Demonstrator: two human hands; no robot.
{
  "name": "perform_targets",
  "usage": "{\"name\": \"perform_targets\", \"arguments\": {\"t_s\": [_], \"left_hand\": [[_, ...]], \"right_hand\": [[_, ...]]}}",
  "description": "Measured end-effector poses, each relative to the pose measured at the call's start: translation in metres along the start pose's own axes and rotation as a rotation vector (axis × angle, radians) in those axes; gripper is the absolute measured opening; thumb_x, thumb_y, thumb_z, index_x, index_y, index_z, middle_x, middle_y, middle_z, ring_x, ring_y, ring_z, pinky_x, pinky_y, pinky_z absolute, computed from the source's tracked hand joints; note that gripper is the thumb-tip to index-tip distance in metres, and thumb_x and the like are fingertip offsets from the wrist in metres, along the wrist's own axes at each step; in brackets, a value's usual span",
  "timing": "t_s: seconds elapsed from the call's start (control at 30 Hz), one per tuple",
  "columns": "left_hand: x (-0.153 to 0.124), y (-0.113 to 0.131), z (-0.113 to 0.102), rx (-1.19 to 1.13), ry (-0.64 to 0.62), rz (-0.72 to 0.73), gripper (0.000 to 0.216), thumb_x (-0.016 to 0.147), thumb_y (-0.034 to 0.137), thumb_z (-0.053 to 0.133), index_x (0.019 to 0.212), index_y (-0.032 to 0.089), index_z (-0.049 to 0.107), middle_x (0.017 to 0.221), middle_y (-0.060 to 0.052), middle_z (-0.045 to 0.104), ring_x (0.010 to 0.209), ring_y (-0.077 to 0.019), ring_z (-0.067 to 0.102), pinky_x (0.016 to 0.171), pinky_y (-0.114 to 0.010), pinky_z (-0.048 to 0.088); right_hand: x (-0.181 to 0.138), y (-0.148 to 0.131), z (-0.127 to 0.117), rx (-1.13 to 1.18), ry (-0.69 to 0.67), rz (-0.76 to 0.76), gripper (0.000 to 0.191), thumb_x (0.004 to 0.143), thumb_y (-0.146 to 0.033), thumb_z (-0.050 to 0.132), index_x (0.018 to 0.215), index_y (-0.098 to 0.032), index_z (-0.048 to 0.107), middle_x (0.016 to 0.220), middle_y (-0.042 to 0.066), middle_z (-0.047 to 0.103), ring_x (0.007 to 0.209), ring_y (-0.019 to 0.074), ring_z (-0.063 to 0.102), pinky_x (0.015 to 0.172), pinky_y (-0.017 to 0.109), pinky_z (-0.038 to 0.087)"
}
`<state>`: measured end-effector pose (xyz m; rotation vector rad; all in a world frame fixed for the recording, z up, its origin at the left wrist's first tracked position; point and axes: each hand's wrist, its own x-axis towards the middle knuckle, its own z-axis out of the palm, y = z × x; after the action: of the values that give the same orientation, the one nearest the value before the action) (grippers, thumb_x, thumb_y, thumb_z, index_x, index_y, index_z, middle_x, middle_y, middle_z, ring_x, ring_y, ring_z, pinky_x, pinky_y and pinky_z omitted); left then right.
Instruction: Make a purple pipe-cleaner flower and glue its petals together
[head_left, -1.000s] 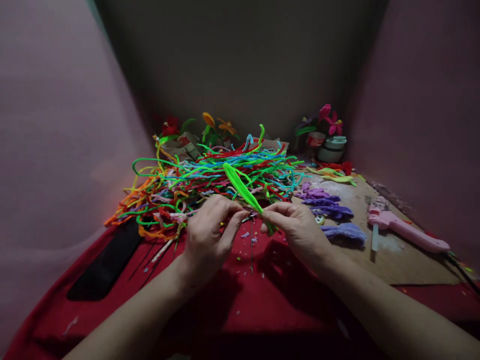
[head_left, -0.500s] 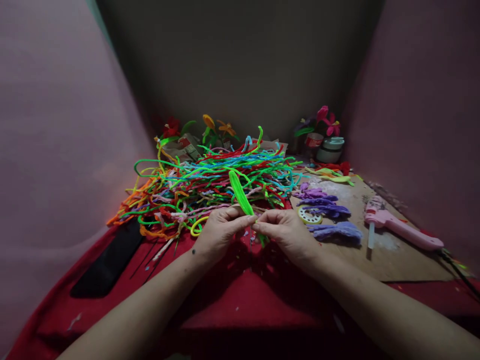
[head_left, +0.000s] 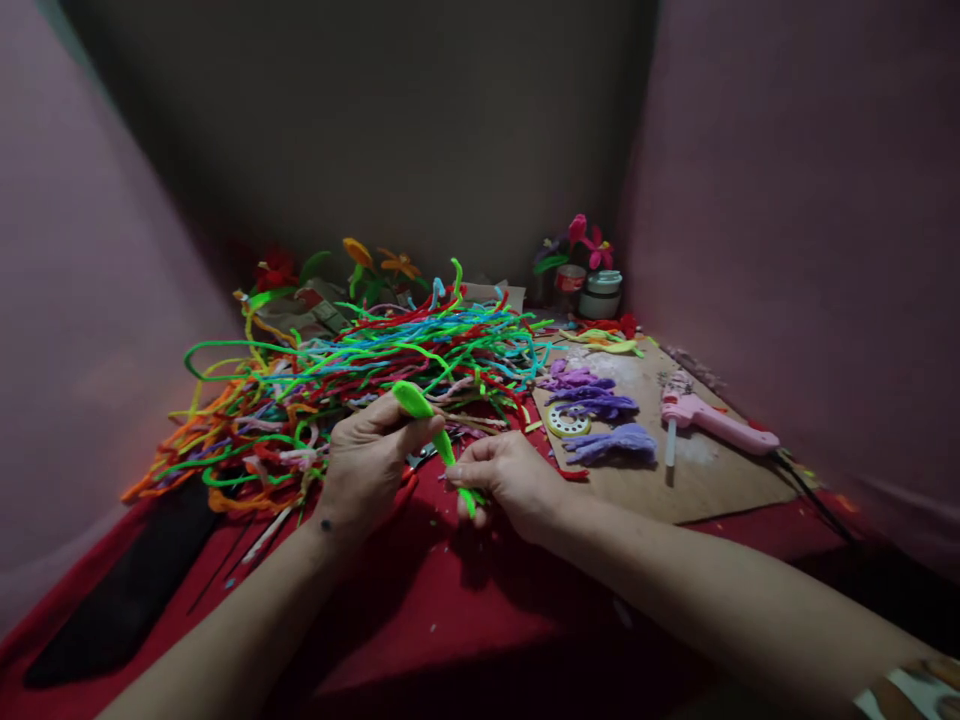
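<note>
no txt or nos. can be read, markings on red container (head_left: 570, 281) in bkgd blurred

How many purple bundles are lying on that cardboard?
3 that I can make out on the cardboard: a pinkish-purple bundle farthest back, a darker purple bundle just in front, and a lavender bundle nearest the person. Others may be hidden underneath.

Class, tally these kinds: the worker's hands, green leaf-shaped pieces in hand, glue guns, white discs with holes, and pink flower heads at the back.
Left hand and right hand: 2
Green leaf-shaped piece: 1
Pink glue gun: 1
White disc with holes: 1
Pink flower heads: 2
Total: 7
</note>
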<state>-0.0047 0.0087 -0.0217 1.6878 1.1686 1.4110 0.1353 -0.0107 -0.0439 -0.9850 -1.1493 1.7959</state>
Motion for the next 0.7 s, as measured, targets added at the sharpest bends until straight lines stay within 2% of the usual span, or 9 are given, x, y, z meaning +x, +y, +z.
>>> {"name": "perform_targets", "arguments": {"t_s": [0.07, 0.13, 0.2, 0.27, 0.37, 0.47, 0.57, 0.63, 0.7], "left_hand": [[0.0, 0.008, 0.001, 0.102, -0.005, 0.164, 0.003, 0.066, 0.018, 0.067, 0.065, 0.018, 0.064, 0.069, 0.001, 0.057, 0.066, -0.011, 0.052, 0.06, -0.022, 0.043], [0.004, 0.017, 0.0, 0.128, 0.031, 0.223, 0.003, 0.067, 0.018, 0.066, 0.065, 0.018, 0.063, 0.068, 0.002, 0.056, 0.064, -0.01, 0.051, 0.058, -0.021, 0.042], [0.014, 0.025, -0.006, 0.063, 0.138, 0.165, 0.002, 0.071, 0.021, 0.063, 0.07, 0.018, 0.063, 0.064, 0.002, 0.054, 0.055, -0.0078, 0.048, 0.05, -0.02, 0.04], [0.026, 0.031, -0.016, -0.089, 0.255, 0.09, 0.007, 0.073, 0.023, 0.059, 0.078, 0.019, 0.061, 0.063, 0.003, 0.053, 0.047, -0.0063, 0.045, 0.042, -0.019, 0.037], [0.044, 0.033, -0.032, -0.139, 0.303, 0.03, 0.011, 0.072, 0.025, 0.058, 0.077, 0.016, 0.061, 0.063, 0.002, 0.053, 0.045, -0.0056, 0.044, 0.039, -0.018, 0.036], [0.052, 0.025, -0.042, 0.034, 0.299, 0.055, 0.012, 0.07, 0.026, 0.059, 0.076, 0.015, 0.062, 0.055, 0.003, 0.052, 0.044, -0.0061, 0.044, 0.041, -0.018, 0.036], [0.054, 0.012, -0.045, 0.214, 0.246, 0.068, 0.013, 0.069, 0.026, 0.059, 0.076, 0.016, 0.064, 0.056, 0.003, 0.055, 0.048, -0.0082, 0.047, 0.046, -0.019, 0.039], [0.054, 0.003, -0.045, 0.334, 0.135, 0.044, 0.014, 0.068, 0.027, 0.059, 0.075, 0.016, 0.065, 0.061, 0.001, 0.06, 0.054, -0.0109, 0.052, 0.052, -0.022, 0.042], [0.054, -0.006, -0.043, 0.444, 0.026, 0.062, 0.014, 0.07, 0.027, 0.058, 0.073, 0.016, 0.066, 0.067, -0.001, 0.064, 0.062, -0.0136, 0.056, 0.061, -0.025, 0.045]], "right_hand": [[-0.005, -0.001, -0.002, 0.019, -0.008, 0.013, 0.017, 0.067, -0.02, 0.058, 0.051, -0.016, 0.052, 0.041, -0.002, 0.055, 0.031, 0.0063, 0.042, 0.033, 0.018, 0.027], [-0.011, -0.004, -0.008, 0.004, -0.003, 0.007, 0.017, 0.065, -0.021, 0.06, 0.052, -0.015, 0.053, 0.041, -0.002, 0.054, 0.03, 0.0068, 0.042, 0.033, 0.019, 0.029], [-0.016, -0.012, -0.019, -0.045, 0.053, -0.048, 0.018, 0.064, -0.025, 0.063, 0.053, -0.014, 0.053, 0.041, -0.001, 0.054, 0.031, 0.0071, 0.043, 0.034, 0.019, 0.031], [-0.019, -0.023, -0.036, -0.114, 0.181, -0.146, 0.021, 0.064, -0.027, 0.064, 0.053, -0.014, 0.053, 0.043, -0.001, 0.054, 0.034, 0.0064, 0.044, 0.036, 0.019, 0.033], [-0.015, -0.04, -0.065, -0.22, 0.393, -0.236, 0.023, 0.064, -0.032, 0.065, 0.056, -0.015, 0.053, 0.045, -0.001, 0.054, 0.035, 0.007, 0.045, 0.036, 0.02, 0.033], [-0.007, -0.05, -0.089, -0.281, 0.504, -0.269, 0.023, 0.063, -0.035, 0.065, 0.056, -0.017, 0.053, 0.049, 0.002, 0.056, 0.038, 0.0109, 0.048, 0.037, 0.023, 0.034], [-0.001, -0.053, -0.103, -0.393, 0.555, -0.188, 0.026, 0.064, -0.04, 0.062, 0.054, -0.019, 0.051, 0.047, 0.003, 0.056, 0.04, 0.0148, 0.051, 0.039, 0.026, 0.035], [-0.002, -0.054, -0.108, -0.672, 0.615, -0.146, 0.026, 0.07, -0.041, 0.056, 0.056, -0.019, 0.053, 0.047, 0.006, 0.057, 0.043, 0.0172, 0.053, 0.042, 0.027, 0.034], [-0.006, -0.055, -0.107, -1.082, 0.75, -0.179, 0.025, 0.074, -0.04, 0.051, 0.065, -0.018, 0.06, 0.052, 0.009, 0.061, 0.051, 0.021, 0.057, 0.046, 0.029, 0.033]]}}
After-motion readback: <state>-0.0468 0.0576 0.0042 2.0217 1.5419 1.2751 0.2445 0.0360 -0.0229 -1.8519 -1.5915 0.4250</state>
